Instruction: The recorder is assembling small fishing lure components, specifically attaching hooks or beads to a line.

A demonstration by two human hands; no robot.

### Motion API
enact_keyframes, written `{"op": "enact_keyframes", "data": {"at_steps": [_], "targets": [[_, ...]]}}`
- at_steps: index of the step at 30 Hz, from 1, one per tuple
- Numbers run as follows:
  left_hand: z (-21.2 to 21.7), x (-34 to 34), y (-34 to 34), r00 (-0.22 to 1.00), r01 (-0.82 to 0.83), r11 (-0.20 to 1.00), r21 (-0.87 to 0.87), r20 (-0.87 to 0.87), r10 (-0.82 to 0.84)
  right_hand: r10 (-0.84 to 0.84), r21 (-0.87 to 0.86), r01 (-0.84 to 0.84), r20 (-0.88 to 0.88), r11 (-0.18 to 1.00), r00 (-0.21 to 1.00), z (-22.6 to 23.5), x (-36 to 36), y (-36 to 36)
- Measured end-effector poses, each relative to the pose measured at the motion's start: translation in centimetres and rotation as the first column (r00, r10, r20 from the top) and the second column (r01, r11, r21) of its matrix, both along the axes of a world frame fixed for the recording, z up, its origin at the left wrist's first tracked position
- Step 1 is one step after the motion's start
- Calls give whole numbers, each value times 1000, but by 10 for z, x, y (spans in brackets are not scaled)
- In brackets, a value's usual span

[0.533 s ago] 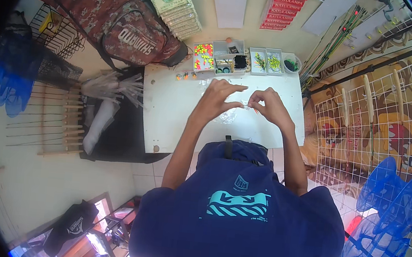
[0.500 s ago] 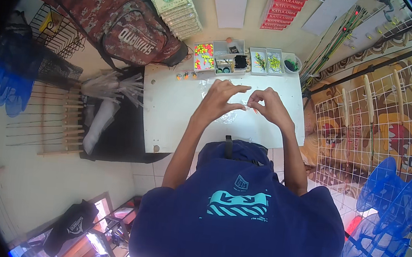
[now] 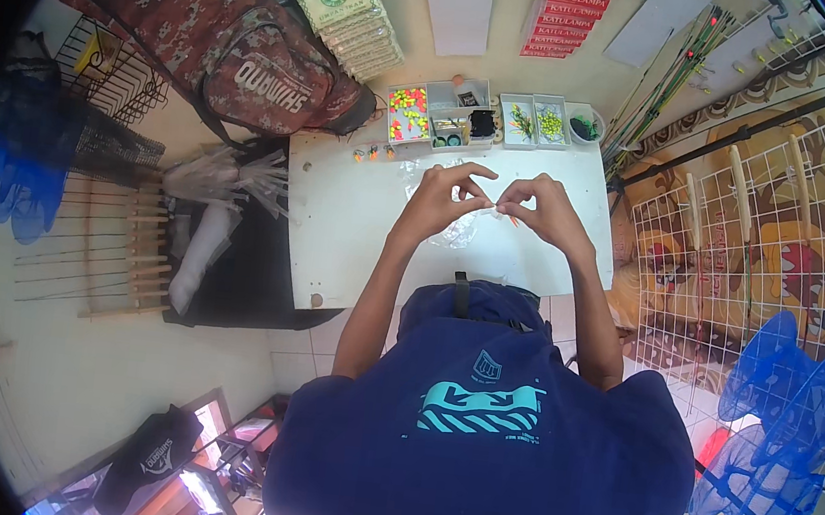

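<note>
A small pale piece is held up over the middle of the surface, between the two hands. It is pinched by thumb and forefinger of the right hand; an orange sliver shows just below those fingers. Whether sliver and piece are joined cannot be told. By the left hand, the thumb tip is brought close beside the piece, one finger stretched out above; actual grip by these fingers cannot be told. Clear plastic is spread beneath. Three small orange-tipped items are laid toward the far left. At the back edge, a compartment box of bright beads, a paler box of green pieces and a round tub are lined up.
</note>
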State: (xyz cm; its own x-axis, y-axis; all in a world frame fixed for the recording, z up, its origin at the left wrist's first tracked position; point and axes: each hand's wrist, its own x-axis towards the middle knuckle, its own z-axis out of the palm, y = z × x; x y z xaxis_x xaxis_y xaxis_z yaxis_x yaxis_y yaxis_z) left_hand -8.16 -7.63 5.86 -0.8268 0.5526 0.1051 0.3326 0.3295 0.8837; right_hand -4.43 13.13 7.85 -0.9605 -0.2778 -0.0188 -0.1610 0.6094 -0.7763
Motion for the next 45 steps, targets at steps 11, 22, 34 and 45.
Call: {"op": "enact_keyframes", "data": {"at_steps": [11, 22, 34, 45], "targets": [[-40, 20, 16, 734, -518, 693, 502, 677, 58, -72, -600, 285, 353, 747, 933, -48, 8, -18], [-53, 33, 25, 690, -563, 583, 586, 721, -59, 150, -630, 479, 686, 611, 712, -68, 9, -8], [-47, 35, 23, 779, -529, 659, 535, 615, 126, -46, -542, 325, 464, 775, 885, -41, 12, -11], [-62, 31, 23, 853, -464, 785, 410, 447, 270, -213, -281, 251, 159, 926, 964, -51, 18, -15]]}}
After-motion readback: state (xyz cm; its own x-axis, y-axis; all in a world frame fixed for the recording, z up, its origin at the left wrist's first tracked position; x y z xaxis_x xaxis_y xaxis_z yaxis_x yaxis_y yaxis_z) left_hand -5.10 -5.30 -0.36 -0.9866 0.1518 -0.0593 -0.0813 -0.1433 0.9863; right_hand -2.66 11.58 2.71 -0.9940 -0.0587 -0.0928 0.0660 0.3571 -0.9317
